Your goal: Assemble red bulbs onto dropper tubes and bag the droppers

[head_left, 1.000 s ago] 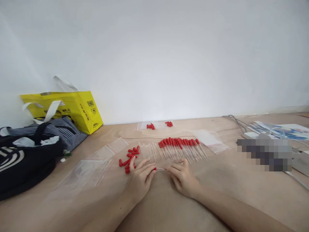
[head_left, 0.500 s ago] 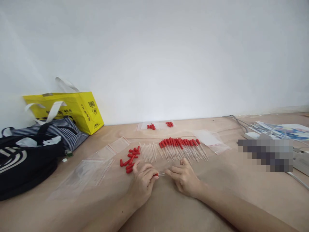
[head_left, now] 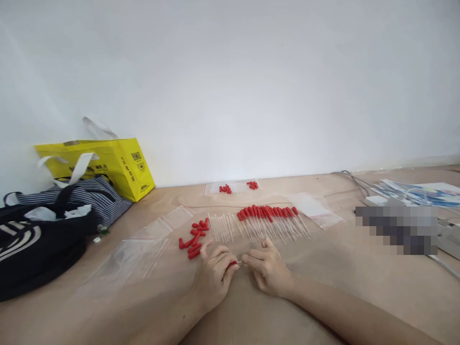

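My left hand (head_left: pixel 216 275) pinches a red rubber bulb (head_left: pixel 233 263) between thumb and fingers, its tip just showing. Facing it, my right hand (head_left: pixel 268 268) is closed on a thin clear glass dropper tube (head_left: pixel 240 262), most of it hidden by the fingers. A short stretch of tube shows between the two hands, at the bulb's mouth. Behind them lies a row of droppers with red bulbs (head_left: pixel 268 213). To its left are several bare tubes (head_left: pixel 222 227), and farther left a loose heap of red bulbs (head_left: pixel 196 237).
Clear zip bags (head_left: pixel 125 256) lie on the left of the wooden table (head_left: pixel 323 268), another bag (head_left: pixel 312 208) behind right. A bag with small red bulbs (head_left: pixel 237 187) rests by the wall. Yellow (head_left: pixel 125 167) and black bags (head_left: pixel 43 249) stand left; papers (head_left: pixel 424 194) and cables lie right.
My right hand has moved left, closer to my left hand. Less of the tube shows between them. My left hand has stayed nearly in place.
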Available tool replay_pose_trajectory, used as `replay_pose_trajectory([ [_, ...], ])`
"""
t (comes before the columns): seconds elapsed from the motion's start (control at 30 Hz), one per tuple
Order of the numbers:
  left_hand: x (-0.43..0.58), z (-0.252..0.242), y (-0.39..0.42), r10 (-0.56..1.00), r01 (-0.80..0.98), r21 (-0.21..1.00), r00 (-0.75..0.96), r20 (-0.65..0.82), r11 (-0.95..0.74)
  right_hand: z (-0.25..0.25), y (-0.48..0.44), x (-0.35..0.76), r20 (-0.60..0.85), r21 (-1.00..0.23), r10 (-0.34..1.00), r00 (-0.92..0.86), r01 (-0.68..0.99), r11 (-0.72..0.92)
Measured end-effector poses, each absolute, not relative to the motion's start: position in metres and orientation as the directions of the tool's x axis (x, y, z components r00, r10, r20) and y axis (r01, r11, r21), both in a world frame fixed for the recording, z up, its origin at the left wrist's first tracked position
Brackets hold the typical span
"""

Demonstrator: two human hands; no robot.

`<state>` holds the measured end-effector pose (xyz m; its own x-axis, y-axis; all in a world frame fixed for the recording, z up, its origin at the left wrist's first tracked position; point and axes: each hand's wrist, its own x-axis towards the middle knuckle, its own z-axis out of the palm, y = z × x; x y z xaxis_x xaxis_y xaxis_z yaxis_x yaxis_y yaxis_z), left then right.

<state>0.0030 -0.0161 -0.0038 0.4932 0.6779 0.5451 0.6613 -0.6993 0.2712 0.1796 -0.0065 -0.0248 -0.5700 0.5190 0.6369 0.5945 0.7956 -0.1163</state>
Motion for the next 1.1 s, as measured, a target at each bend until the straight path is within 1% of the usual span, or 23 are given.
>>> replay_pose_trajectory([
  [0.13, 0.002, 0.001, -0.015, 0.699, 0.675, 0.284, 0.484, 0.526, -0.681, -0.022, -0.002, 0.184, 0.599, -0.095, 0.509, -0.619, 0.576, 0.812],
  [0.27, -0.003, 0.004, -0.011, 0.729, 0.717, 0.259, 0.48, 0.489, -0.647, -0.019, 0.003, 0.192, 0.554, 0.012, 0.488, -0.675, 0.592, 0.806],
  [0.33, -0.008, 0.004, -0.008, 0.739, 0.755, 0.222, 0.458, 0.494, -0.617, -0.02, 0.005, 0.196, 0.553, 0.037, 0.522, -0.65, 0.645, 0.764],
  [0.4, -0.015, 0.003, -0.002, 0.75, 0.811, 0.18, 0.397, 0.529, -0.556, -0.021, 0.008, 0.196, 0.558, -0.001, 0.599, -0.574, 0.722, 0.692],
  [0.5, -0.025, 0.003, 0.006, 0.784, 0.906, 0.143, 0.256, 0.565, -0.399, -0.019, 0.019, 0.188, 0.554, -0.148, 0.741, -0.378, 0.832, 0.535],
  [0.57, -0.031, 0.004, 0.01, 0.821, 0.949, 0.126, 0.179, 0.543, -0.29, -0.016, 0.029, 0.176, 0.522, -0.248, 0.817, -0.243, 0.874, 0.418],
  [0.63, -0.034, 0.006, 0.011, 0.86, 0.973, 0.103, 0.13, 0.493, -0.206, -0.013, 0.039, 0.162, 0.463, -0.302, 0.875, -0.139, 0.903, 0.304],
  [0.7, -0.036, 0.009, 0.01, 0.895, 0.985, 0.08, 0.101, 0.435, -0.15, -0.011, 0.048, 0.15, 0.403, -0.302, 0.911, -0.085, 0.927, 0.22],
  [0.77, -0.038, 0.012, 0.007, 0.923, 0.992, 0.053, 0.086, 0.376, -0.114, -0.009, 0.054, 0.141, 0.37, -0.275, 0.927, -0.071, 0.944, 0.182],
  [0.93, -0.044, 0.025, 0.003, 0.97, 0.996, -0.045, 0.083, 0.229, -0.074, -0.008, 0.054, 0.135, 0.333, -0.234, 0.939, -0.089, 0.957, 0.173],
  [1.1, -0.048, 0.032, 0.003, 0.979, 0.991, -0.109, 0.093, 0.182, -0.073, -0.001, 0.053, 0.133, 0.29, -0.221, 0.954, -0.078, 0.964, 0.145],
])
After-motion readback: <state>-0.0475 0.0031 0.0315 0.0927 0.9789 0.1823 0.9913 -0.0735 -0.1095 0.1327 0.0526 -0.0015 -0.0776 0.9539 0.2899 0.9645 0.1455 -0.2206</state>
